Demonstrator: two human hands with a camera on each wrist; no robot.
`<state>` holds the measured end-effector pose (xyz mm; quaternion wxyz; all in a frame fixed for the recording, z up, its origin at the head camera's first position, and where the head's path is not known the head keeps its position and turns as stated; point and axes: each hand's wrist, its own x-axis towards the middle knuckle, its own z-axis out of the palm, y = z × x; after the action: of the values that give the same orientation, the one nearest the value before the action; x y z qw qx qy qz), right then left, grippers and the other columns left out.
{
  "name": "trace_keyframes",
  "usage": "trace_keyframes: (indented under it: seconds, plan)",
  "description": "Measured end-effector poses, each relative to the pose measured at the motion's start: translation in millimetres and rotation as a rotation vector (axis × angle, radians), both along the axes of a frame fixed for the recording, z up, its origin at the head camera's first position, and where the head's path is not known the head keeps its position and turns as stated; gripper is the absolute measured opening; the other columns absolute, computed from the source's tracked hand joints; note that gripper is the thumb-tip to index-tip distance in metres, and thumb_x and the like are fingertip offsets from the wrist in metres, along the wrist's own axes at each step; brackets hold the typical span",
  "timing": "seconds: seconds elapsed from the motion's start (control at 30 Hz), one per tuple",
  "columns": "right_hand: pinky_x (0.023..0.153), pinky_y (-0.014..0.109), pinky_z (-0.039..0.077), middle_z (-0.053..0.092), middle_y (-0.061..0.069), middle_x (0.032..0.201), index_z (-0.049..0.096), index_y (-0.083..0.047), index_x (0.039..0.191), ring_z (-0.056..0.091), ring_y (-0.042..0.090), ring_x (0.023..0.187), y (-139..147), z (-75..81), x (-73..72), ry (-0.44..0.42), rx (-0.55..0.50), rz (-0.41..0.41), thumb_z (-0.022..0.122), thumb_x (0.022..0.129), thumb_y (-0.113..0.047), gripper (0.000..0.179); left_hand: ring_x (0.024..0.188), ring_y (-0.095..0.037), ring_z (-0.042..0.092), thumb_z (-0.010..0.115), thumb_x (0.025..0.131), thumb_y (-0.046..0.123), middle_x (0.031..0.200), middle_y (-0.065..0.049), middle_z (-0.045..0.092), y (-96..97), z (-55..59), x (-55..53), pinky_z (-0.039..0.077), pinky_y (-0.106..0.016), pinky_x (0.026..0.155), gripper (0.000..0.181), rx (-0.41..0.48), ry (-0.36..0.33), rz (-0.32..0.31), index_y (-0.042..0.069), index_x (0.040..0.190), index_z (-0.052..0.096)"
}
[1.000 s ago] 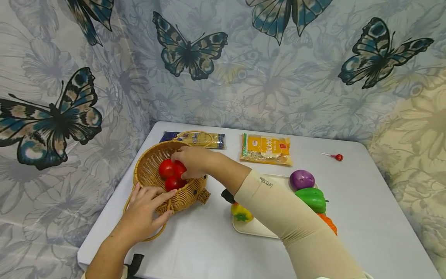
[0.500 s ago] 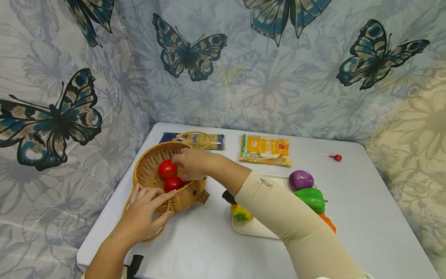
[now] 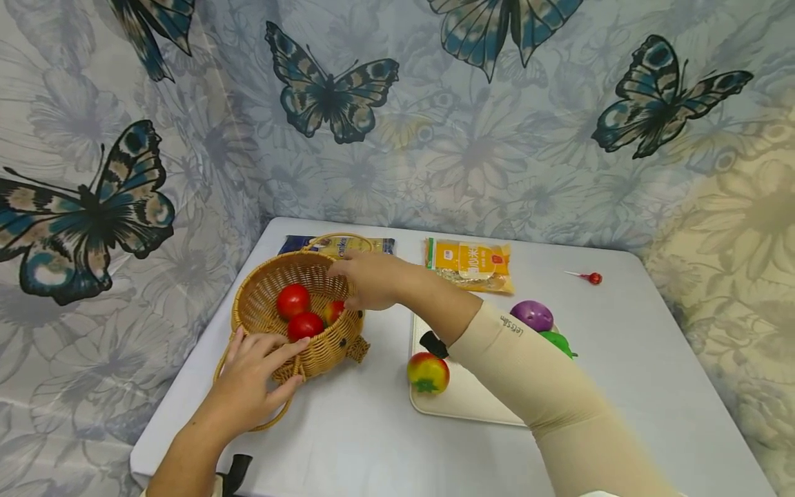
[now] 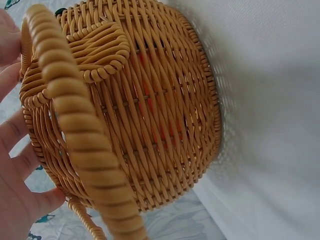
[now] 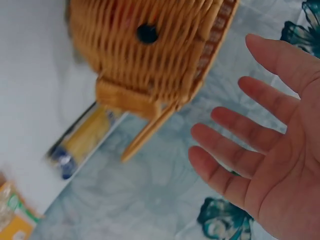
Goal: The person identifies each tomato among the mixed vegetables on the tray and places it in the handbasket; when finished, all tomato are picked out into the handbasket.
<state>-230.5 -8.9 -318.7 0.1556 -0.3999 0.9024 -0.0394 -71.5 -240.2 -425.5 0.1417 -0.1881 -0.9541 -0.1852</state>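
Note:
A wicker basket (image 3: 335, 355) with a looped handle stands at the left of the table. Inside it lie two red tomatoes (image 3: 293, 301) and a red-and-yellow toy fruit (image 3: 333, 312), partly covered by my right hand in the head view. My left hand (image 3: 257, 376) rests its spread fingers on the near left rim; the left wrist view shows its fingertips at the basket's edge (image 4: 37, 150). My right hand (image 3: 373, 279) hovers at the basket's right rim. Its palm faces the right wrist camera with nothing in it and the fingers apart (image 5: 235, 145).
On a cream tray (image 3: 472, 407) sit a red-and-yellow fruit with green leaves (image 3: 427, 373), a purple eggplant (image 3: 533, 315) and a green pepper (image 3: 559, 343), partly behind my sleeve. Behind are a noodle pack (image 3: 385, 246), an orange-yellow grain bag (image 3: 468, 264) and a red lollipop (image 3: 594, 278).
My right hand has let go of the red-and-yellow fruit in the basket and drawn back to the right, its sleeve covering more of the vegetables. The left hand stays on the rim.

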Motion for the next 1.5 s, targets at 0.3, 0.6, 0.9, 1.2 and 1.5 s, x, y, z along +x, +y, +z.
trace_keyframes:
  seconds: [0.3, 0.6, 0.9, 1.2, 1.5]
  plan:
    - [0.113, 0.048, 0.045, 0.044, 0.009, 0.156, 0.049, -0.023, 0.151, 0.050, 0.030, 0.139, 50, -11.9, -12.3, -0.045, 0.025, -0.086, 0.074, 0.095, -0.035, 0.063, 0.118, -0.033, 0.053, 0.084, 0.081, 0.025, 0.114, -0.003, 0.064, 0.1, -0.8, 0.8, 0.019, -0.075, 0.114, 0.055, 0.004, 0.017, 0.000, 0.026, 0.133, 0.069]
    - [0.113, 0.048, 0.045, 0.051, 0.010, 0.149, 0.051, -0.023, 0.149, 0.054, 0.030, 0.132, 92, -30.9, -13.4, -0.108, 0.088, -0.194, 0.075, 0.093, -0.036, 0.062, 0.118, -0.033, 0.053, 0.084, 0.081, 0.025, 0.114, -0.004, 0.063, 2.3, -0.1, 0.6, 0.020, -0.076, 0.114, 0.053, 0.014, 0.016, -0.001, 0.025, 0.132, 0.069]
    - [0.113, 0.069, 0.036, 0.047, 0.008, 0.155, 0.051, -0.028, 0.149, 0.042, 0.032, 0.145, 121, -51.2, -9.8, -0.173, 0.124, -0.293, 0.077, 0.091, -0.037, 0.064, 0.117, -0.033, 0.052, 0.084, 0.081, 0.025, 0.114, -0.004, 0.063, 3.9, 1.7, 1.4, 0.020, -0.075, 0.114, 0.055, 0.007, 0.005, 0.003, 0.026, 0.133, 0.069]
    - [0.109, 0.052, 0.048, 0.055, 0.010, 0.146, 0.052, -0.021, 0.149, 0.054, 0.030, 0.128, 143, -68.0, -4.1, -0.217, 0.121, -0.286, 0.077, 0.091, -0.033, 0.064, 0.118, -0.032, 0.052, 0.085, 0.080, 0.025, 0.115, -0.005, 0.063, 3.2, 0.2, 1.6, 0.019, -0.075, 0.115, 0.056, 0.011, -0.001, 0.008, 0.027, 0.133, 0.069]
    - [0.093, 0.044, 0.058, 0.058, 0.010, 0.133, 0.053, -0.021, 0.147, 0.057, 0.025, 0.112, 156, -82.0, 1.7, -0.279, 0.157, -0.322, 0.078, 0.090, -0.032, 0.063, 0.117, -0.032, 0.052, 0.085, 0.080, 0.024, 0.115, -0.004, 0.063, 3.5, -0.4, 0.9, 0.018, -0.075, 0.115, 0.056, 0.015, -0.002, 0.005, 0.027, 0.134, 0.068]
